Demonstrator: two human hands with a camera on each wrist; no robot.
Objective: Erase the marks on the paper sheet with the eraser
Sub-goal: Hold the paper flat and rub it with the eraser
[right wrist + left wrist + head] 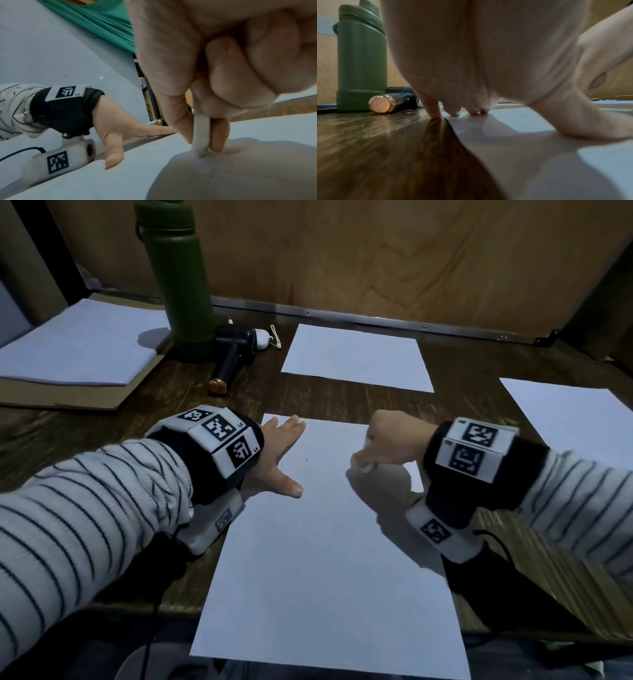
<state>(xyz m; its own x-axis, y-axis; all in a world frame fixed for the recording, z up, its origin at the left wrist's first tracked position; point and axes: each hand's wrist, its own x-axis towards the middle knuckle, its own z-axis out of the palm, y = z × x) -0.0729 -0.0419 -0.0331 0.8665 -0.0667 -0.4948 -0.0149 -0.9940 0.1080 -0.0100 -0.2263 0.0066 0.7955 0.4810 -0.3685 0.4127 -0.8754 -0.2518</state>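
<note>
A white paper sheet (318, 559) is lying nearest on the dark wooden tabletop (85, 426), its near edge hanging past the tabletop's near rim. The left hand (279, 455) is pressing flat on the sheet's far left corner, its fingers (435, 109) spread and straight; the little fingertip is sitting on the wood just left of the paper's edge, while the thumb is lying on the sheet nearer the person. A few faint dark specks (306, 459) are showing on the paper between the two hands.

To the right, the right hand (390, 441) is curling over the sheet's far right part. Its thumb and fingers (218, 135) are pinching a thin white eraser (201, 135) on edge, with the eraser's lower tip touching the paper. Both wrists are wearing black bands with white blocks printed in black-and-white square codes, over striped sleeves.

Farther back, a black handheld device (236, 350) with a copper-coloured end is lying on the tabletop left of centre, touching a small white object behind it. A tall green bottle (178, 278) is standing just beside it, to the left. A second blank sheet (356, 357) is lying at the far centre, a third (575, 412) at the right edge, and a stack of paper (78, 344) on brown card at far left. A wooden panel is rising behind everything.
</note>
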